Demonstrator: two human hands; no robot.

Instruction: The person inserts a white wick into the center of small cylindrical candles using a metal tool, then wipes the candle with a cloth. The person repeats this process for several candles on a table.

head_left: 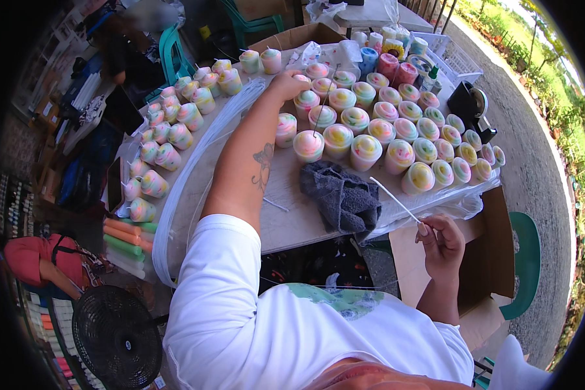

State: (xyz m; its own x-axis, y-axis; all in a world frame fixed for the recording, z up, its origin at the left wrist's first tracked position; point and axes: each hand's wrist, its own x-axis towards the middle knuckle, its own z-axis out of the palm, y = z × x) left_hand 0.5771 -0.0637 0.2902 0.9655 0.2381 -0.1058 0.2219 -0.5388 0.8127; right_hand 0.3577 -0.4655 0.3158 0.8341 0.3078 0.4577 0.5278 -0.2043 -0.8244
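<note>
Candle cups (383, 130) on table (292, 224); cloth (341, 195) before them; fan (117, 335) lower left.

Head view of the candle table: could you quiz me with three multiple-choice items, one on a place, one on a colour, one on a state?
1. Where does the dark grey cloth lie?
A. on the table's near edge
B. on the fan
C. inside the cardboard box

2. What colour is the thin stick in the right hand?
A. black
B. white
C. red

3. What is the left hand doing?
A. resting in the lap
B. holding the cloth
C. reaching to a swirled candle cup far across the table

Answers:
1 A, it sits before the cup rows, partly over the edge.
2 B, it shows pale against the table.
3 C, the arm stretches out, fingers at the cups.
</note>
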